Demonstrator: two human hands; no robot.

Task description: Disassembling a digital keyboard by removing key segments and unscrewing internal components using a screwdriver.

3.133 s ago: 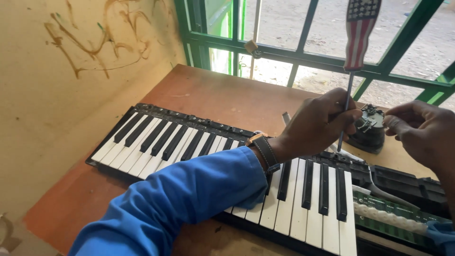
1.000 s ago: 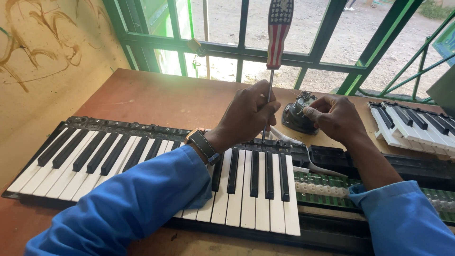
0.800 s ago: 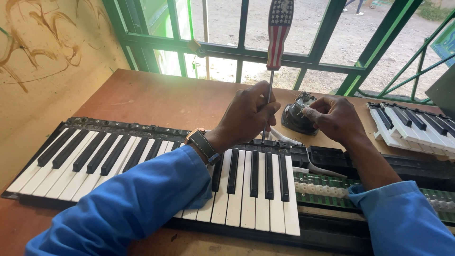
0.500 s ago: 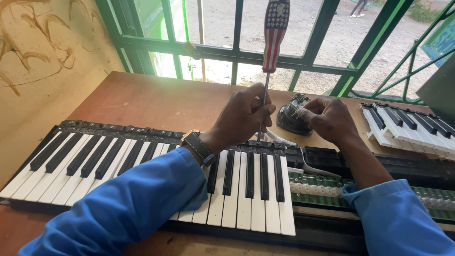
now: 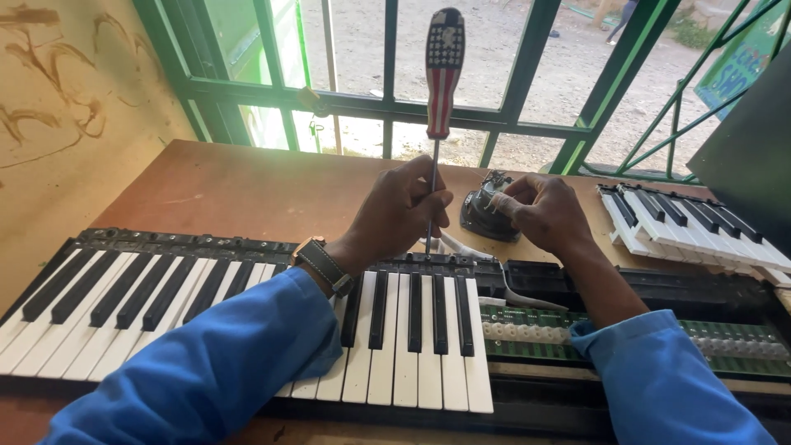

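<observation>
1. Nearest the camera, two blue sleeves reach over a partly dismantled keyboard [image 5: 247, 305] lying along the wooden worktop [image 5: 247, 189]. The keys are fitted on the left and centre; on the right they are removed, exposing a green circuit board [image 5: 626, 334] with a row of pale rubber contacts.

2. The left hand [image 5: 400, 214] (a watch [image 5: 321, 265] sits on its wrist) has its fingers closed around the metal shaft of a screwdriver [image 5: 443, 70]. The tool stands nearly upright, its striped handle high above the hand and its tip down at the rear edge of the keyboard, just behind the black keys. The tip itself is hidden by the hand.

3. The right hand [image 5: 544, 210] rests just beside it, fingers curled onto a small dark round component [image 5: 486, 216] with metal parts on top, which sits on the worktop. Whether the fingers pinch a loose part or only steady the component cannot be told.

4. Further right, a detached block of keys [image 5: 700, 231] lies on the worktop, apart from the chassis.

5. Beyond the worktop, a green barred window [image 5: 527, 74] faces bare ground.

6. Risk assessment:
   - The grip is low on the shaft, so the tall handle may sway; the tip could slip from its seat and scratch the keys or strike the exposed circuit board.
   - Small metal parts near the right hand could roll off or drop into the open chassis.
</observation>
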